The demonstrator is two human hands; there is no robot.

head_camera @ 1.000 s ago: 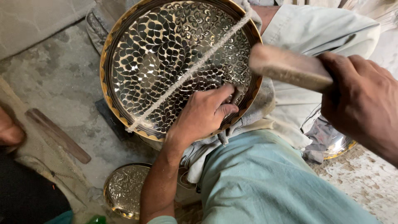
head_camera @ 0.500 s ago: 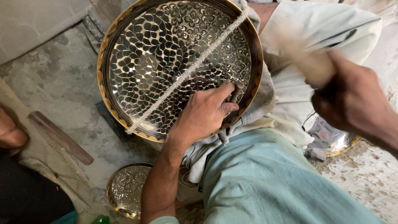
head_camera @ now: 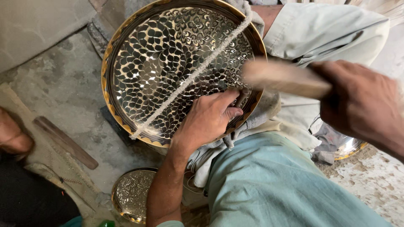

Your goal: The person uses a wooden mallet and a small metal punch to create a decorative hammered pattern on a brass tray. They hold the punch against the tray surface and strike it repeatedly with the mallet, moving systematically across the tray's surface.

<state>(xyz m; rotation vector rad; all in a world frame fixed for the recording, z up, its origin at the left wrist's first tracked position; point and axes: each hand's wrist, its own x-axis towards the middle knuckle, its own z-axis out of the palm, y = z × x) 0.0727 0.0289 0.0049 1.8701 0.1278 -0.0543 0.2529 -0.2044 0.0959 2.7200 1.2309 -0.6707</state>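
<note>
Large round brass tray (head_camera: 168, 63), engraved all over with a leaf-and-scale pattern, dark ground with bright metal cells, gold-coloured rim; propped tilted against the person's lap on a bundle of grey cloth (head_camera: 219, 147), its lower edge over the concrete floor (head_camera: 63, 88). A pale twisted cord (head_camera: 198, 73) runs diagonally across the tray's face from the upper right rim to the lower left rim. Left hand (head_camera: 208, 120): rests on the tray's lower right area, fingers curled shut around a thin tool (head_camera: 242, 98) whose tip touches the engraved surface near the rim. Right hand (head_camera: 362, 103): closed in a fist around the handle of a wooden mallet (head_camera: 284, 77), blurred, held above the tray's right rim, near the left hand, not touching it. Second, smaller engraved brass dish (head_camera: 132, 193): lies on the floor below the tray, beside the left forearm. A further shiny metal piece (head_camera: 351, 147): partly hidden under cloth at the right. Flat dark wooden strip (head_camera: 65, 143): on the floor at left. Another person's hand (head_camera: 12, 134): at the left edge.
</note>
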